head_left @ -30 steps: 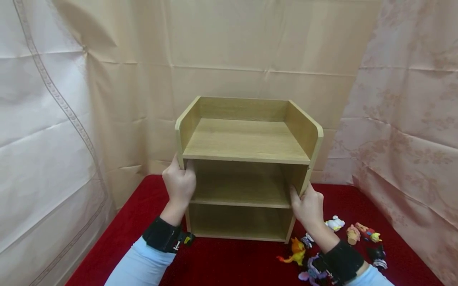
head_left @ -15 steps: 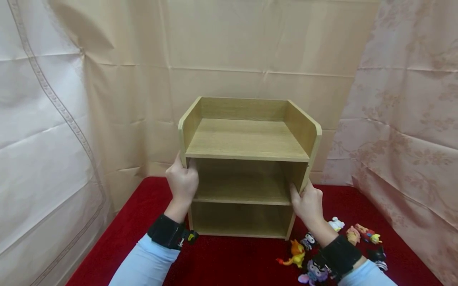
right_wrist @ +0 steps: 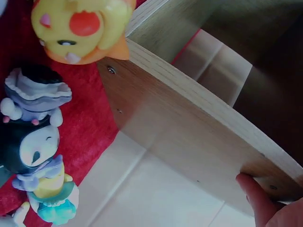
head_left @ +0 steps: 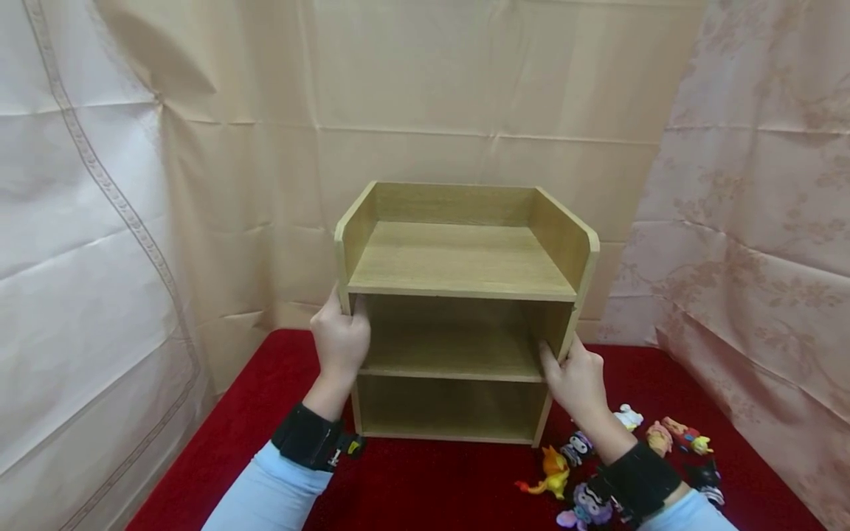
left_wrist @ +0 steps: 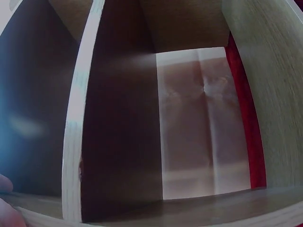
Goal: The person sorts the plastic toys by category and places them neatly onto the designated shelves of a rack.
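A small three-tier wooden shelf (head_left: 465, 258) stands upright on the red cloth, with a raised back and sides around its top board. Its compartments hold nothing. My left hand (head_left: 340, 339) grips the front edge of the left side panel, just below the top board, thumb inside. Lower down on the opposite side, my right hand (head_left: 576, 380) holds the right panel (right_wrist: 189, 137) with its thumb inside. The left wrist view looks into the compartments past a shelf board (left_wrist: 73, 123), with only fingertips (left_wrist: 9, 215) at the corner.
Several toy figurines lie right of the shelf: an orange-and-yellow one (head_left: 553, 472), a purple one (head_left: 586, 507), a black-and-white one (head_left: 576, 446), and a white one (head_left: 629, 417). The red cloth (head_left: 425, 487) covers the table; beige curtains (head_left: 412, 88) hang behind.
The shelf's left side has shifted slightly to the right, with my left hand moving along with it. My right hand keeps its grip with little movement.
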`<state>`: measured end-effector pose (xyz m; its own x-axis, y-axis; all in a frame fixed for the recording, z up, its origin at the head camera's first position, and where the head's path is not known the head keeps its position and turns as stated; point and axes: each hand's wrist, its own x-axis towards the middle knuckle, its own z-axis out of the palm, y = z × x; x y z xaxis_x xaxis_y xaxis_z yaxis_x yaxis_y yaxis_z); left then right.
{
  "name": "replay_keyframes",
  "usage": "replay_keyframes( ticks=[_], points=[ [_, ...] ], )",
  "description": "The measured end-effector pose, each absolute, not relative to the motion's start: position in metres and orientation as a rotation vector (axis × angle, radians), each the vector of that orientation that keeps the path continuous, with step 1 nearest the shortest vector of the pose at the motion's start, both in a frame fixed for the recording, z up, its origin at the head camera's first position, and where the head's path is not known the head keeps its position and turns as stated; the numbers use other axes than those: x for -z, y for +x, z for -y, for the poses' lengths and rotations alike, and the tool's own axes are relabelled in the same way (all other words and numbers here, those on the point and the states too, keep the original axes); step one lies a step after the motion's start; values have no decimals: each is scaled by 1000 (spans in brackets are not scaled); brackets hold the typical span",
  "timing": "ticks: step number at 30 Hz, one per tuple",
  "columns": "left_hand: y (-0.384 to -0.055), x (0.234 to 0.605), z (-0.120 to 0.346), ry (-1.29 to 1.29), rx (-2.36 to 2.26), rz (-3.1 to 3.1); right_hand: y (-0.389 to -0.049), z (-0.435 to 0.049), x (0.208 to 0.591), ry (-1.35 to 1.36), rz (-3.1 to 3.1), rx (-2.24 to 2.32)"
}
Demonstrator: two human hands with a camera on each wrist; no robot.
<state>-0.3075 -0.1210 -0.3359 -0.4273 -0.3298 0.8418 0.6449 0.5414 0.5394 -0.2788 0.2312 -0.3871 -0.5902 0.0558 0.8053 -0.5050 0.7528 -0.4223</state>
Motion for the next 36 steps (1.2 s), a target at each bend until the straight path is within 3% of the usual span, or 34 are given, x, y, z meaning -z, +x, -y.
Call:
replay_keyframes(
  ticks=[13, 36],
  points=[
    [-293, 339, 132, -310, 1105, 1789, -274, -241, 378, 399, 2221, -861],
    [-267, 352, 141, -371, 1222, 1733, -234, -250, 345, 422, 2359, -919]
  ],
)
